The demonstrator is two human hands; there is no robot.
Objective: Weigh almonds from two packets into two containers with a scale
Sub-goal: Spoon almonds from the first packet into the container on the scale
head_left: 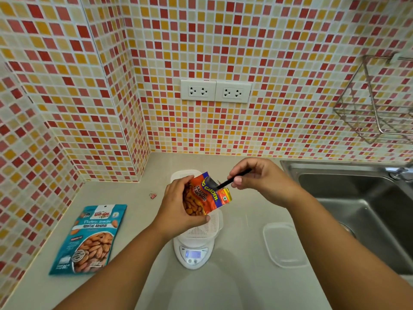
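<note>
A teal roasted-almond pouch [88,238] lies flat near the left tiled wall. Above the white ribbed container [206,229] on the white digital scale [194,253], the orange salted-almond packet [204,195] is gripped by the left hand [178,206]; its torn black strip [232,179] is pinched by the right hand [259,180]. A clear plastic tub [283,245] stands beside the steel sink [357,198].

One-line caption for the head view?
Left hand holds the orange salted-almond packet over the white container on the scale; right hand pinches its torn strip.

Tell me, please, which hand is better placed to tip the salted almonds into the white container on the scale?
Left: the left hand already grips the orange packet above the container; the right hand holds a black strip.
</note>
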